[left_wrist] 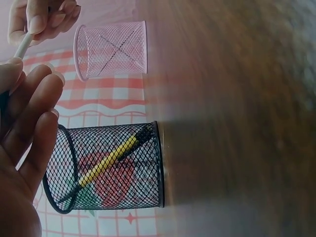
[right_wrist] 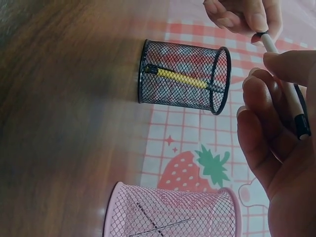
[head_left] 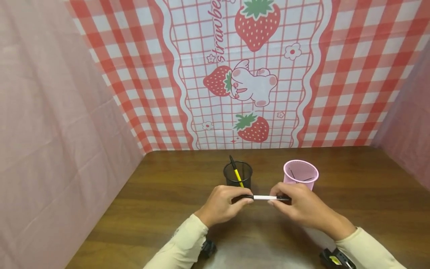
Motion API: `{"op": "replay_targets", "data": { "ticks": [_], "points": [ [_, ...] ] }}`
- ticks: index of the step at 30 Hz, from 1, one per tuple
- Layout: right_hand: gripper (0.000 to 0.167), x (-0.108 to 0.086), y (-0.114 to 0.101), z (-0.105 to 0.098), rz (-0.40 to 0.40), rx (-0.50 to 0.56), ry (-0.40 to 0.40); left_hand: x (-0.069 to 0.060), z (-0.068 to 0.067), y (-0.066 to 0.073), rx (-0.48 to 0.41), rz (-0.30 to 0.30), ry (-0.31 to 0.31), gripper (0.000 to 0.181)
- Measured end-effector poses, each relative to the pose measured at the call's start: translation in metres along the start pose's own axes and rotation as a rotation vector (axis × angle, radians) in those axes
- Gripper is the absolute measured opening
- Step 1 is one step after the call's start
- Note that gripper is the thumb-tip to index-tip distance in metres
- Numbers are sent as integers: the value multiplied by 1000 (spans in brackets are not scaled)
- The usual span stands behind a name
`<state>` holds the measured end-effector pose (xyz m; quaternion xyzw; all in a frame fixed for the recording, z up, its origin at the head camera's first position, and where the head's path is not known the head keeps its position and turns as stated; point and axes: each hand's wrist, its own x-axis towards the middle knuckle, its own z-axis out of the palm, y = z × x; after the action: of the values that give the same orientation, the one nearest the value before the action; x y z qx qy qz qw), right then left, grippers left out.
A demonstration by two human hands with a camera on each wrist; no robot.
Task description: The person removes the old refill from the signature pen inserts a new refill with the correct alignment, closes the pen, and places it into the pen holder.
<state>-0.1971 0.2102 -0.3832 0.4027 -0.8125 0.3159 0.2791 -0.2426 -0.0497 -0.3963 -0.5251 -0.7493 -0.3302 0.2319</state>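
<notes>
Above a brown wooden table, a person is holding a white-and-black pen almost level between two bare hands, on the near side of two mesh cups. The left hand is pinching the pen's black section between thumb and fingers; the right hand is gripping the opposite end, with the black tip showing past its thumb in the right wrist view. A stretch of white barrel is showing between them, and the two hands are facing each other without touching. Beyond them, a black mesh cup is standing upright toward the left, and a yellow-and-black pen is leaning inside it. Apart from it on the right, a pink mesh cup is standing upright, two thin dark sticks crossing inside. Cream sleeves are covering the forearms. Behind the table, a red-and-white checked cloth is displaying printed strawberries and a sideways cartoon animal, while pale pink fabric is hanging at either side.
</notes>
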Motion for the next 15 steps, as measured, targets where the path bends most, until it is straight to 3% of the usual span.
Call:
{"op": "replay_targets", "data": {
  "ticks": [8,15],
  "points": [
    [32,1,-1,-2,-14,-6,-1,-1,-1,0,13,-15,10,8],
    [31,1,-2,-3,11,-18,-14,-2,0,0,-14,-69,0,10]
  ]
}}
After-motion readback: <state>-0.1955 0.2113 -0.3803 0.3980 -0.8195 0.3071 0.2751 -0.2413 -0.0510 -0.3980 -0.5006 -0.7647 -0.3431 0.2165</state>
